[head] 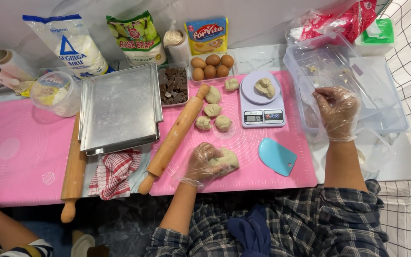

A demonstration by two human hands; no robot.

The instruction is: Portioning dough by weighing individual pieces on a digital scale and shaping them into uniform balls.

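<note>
- dough lump (pixel 226 159) lies on the pink silicone mat (pixel 262 176), near its front edge, under the left hand (pixel 204 161).
- left hand wears a thin clear glove and is curled over the lump, fingers bent and pressing on its left part.
- right hand (pixel 336 112), also gloved, is at the clear plastic tub (pixel 386 109) on the right; its fingers are pinched close together, maybe on a small bit of dough, but the view is too poor to tell.
- blue plastic scraper (pixel 277 155) lies on the mat between the two hands, just right of the lump and apart from it.
- kitchen scale (pixel 261 102) stands behind the scraper, with one dough piece (pixel 264 87) on its round plate.
- five small dough balls (pixel 213 110) sit left of the scale, between it and a wooden rolling pin (pixel 174 138) that lies slanted, close to the left hand.
- stacked metal trays (pixel 117 109) lie left of that pin, partly on a red checked cloth (pixel 112 173).
- second rolling pin (pixel 73 171) lies at the left of the trays.
- eggs (pixel 211 66), a tray of chocolate pieces (pixel 173 85) and bags of ingredients (pixel 136 38) stand at the back.
</note>
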